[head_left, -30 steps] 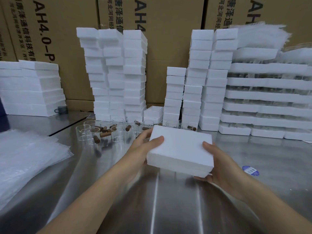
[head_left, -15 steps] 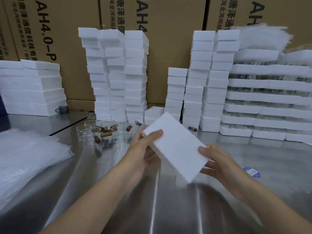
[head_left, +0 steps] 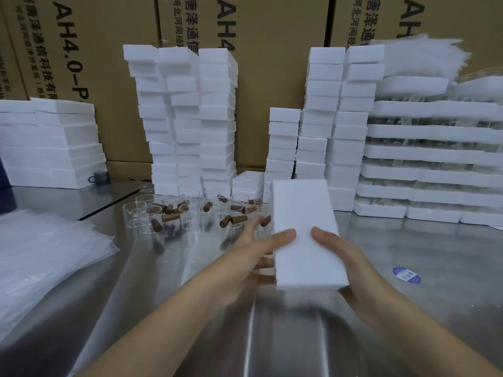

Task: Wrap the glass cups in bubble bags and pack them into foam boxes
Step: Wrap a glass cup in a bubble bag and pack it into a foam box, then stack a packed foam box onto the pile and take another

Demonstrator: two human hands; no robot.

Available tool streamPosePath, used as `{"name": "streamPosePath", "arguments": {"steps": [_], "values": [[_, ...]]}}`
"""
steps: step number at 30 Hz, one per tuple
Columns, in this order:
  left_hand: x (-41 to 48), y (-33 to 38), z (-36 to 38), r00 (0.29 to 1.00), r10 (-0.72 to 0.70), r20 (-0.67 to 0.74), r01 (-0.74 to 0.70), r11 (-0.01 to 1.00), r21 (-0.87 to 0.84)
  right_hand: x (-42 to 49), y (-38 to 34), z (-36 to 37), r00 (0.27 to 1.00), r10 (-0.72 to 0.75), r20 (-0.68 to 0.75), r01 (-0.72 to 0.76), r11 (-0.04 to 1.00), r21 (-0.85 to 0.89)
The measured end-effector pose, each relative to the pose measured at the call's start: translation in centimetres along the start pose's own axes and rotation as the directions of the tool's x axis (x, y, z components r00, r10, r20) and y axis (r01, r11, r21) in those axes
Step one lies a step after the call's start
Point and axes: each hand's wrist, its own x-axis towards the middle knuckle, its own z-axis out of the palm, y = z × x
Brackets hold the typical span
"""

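Both hands hold one closed white foam box [head_left: 304,229] above the steel table [head_left: 424,248].

The left hand [head_left: 250,262] grips the box's left edge, thumb lying flat on its top face and fingers curled beneath; the right hand [head_left: 351,268] grips the right edge the same way, so the two thumb tips are near each other on the lid. The box points lengthwise away from the person. Behind and left of the box stand the clear glass cups [head_left: 190,210], with brown stoppers [head_left: 170,216] scattered among them. Far left of the box lies a heap of bubble bags [head_left: 46,257]. Behind the box rise stacks of foam boxes [head_left: 187,118] against cardboard cartons [head_left: 272,63]. Right of the box a blue-and-white sticker [head_left: 407,274] lies on the table.
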Motion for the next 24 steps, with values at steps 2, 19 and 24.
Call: {"name": "streamPosePath", "arguments": {"steps": [2,19,24], "values": [[0.0,-0.4,0.5,1.000,-0.016,-0.003,0.016,0.999,0.049,-0.2,-0.3,0.0,0.999,0.024,0.032,-0.025,0.999,0.038],[-0.2,-0.2,-0.4,0.995,-0.094,-0.038,0.095,0.995,0.034,-0.1,0.2,-0.2,0.981,0.188,0.036,-0.187,0.982,-0.035],[-0.3,0.0,-0.6,0.993,-0.096,-0.065,0.098,0.995,0.032,0.2,0.7,0.0,0.992,0.106,-0.070,-0.115,0.985,-0.131]]}}
